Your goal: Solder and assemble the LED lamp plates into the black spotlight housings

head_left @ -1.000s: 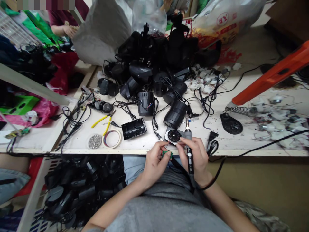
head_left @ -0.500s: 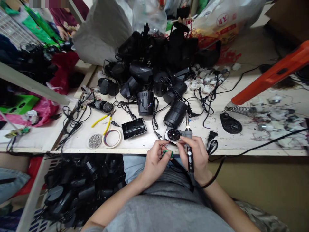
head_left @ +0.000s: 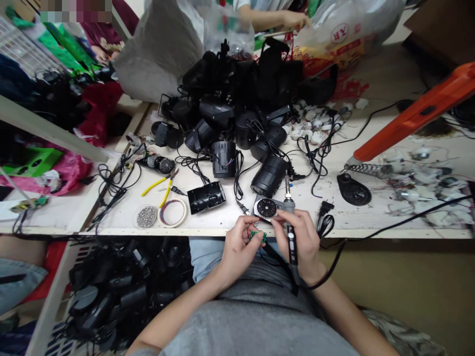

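Observation:
My left hand [head_left: 241,246] pinches a small green circuit board [head_left: 259,236] with thin red wires at the table's front edge. In my right hand [head_left: 302,242] a soldering iron [head_left: 291,242] is held upright, its metal tip pointing away from me. The right thumb and fingertip also reach to the rim of a round black slotted disc [head_left: 267,208] on a pale base; whether they grip it cannot be made out. Just beyond it lies a black cylindrical lamp housing [head_left: 269,175]. An open black casing [head_left: 206,197] rests further left.
Yellow-handled pliers [head_left: 166,190], a tape roll [head_left: 173,213] and a round tub of metal bits [head_left: 147,216] lie left. Black housings [head_left: 222,106] pile up behind. An orange soldering-iron holder [head_left: 411,116] leans in from the right. A co-worker's arm [head_left: 270,20] reaches across the far side.
A co-worker's arm has come into view at the far side, over the bags. My hands, the circuit board and the soldering iron are nearly unmoved.

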Motion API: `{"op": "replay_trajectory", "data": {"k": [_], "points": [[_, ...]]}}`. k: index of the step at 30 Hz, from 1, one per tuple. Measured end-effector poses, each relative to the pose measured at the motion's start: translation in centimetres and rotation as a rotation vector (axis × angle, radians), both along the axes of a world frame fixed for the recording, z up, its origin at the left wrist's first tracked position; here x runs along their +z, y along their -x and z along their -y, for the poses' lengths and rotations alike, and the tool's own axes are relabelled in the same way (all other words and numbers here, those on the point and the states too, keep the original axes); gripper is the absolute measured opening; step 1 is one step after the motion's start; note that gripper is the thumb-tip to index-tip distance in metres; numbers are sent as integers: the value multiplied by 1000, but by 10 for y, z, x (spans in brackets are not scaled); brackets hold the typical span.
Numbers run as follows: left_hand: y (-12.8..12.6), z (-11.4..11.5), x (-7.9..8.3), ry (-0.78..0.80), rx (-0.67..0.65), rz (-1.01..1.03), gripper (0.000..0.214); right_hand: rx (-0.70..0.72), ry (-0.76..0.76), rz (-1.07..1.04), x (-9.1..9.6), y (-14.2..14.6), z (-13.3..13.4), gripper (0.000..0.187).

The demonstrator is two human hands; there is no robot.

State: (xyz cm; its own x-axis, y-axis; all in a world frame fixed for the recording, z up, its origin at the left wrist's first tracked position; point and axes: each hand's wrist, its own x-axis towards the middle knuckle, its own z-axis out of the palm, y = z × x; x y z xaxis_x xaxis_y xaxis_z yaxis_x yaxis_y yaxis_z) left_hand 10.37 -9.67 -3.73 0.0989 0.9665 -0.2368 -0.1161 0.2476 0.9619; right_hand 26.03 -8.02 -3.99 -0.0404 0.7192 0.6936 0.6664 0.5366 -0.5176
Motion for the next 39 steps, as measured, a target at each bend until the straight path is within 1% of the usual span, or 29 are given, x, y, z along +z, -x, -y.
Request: {"op": "replay_trajectory", "data": {"k": [12,23,34,39], "points": [[0,1,-1,6,-3,0,39,-11,3,0,-1,0,1,38],[-1,-2,4,-3,7,6,39,-14,-10,19,-5,0,0,44],[-2,-4,5,-25,-3,22,40,-56,-46,38,-2,0,-5,40],[-3,-4,6,-8,20,30,47,-88,-70,69,-2,-2,-9,38]]}}
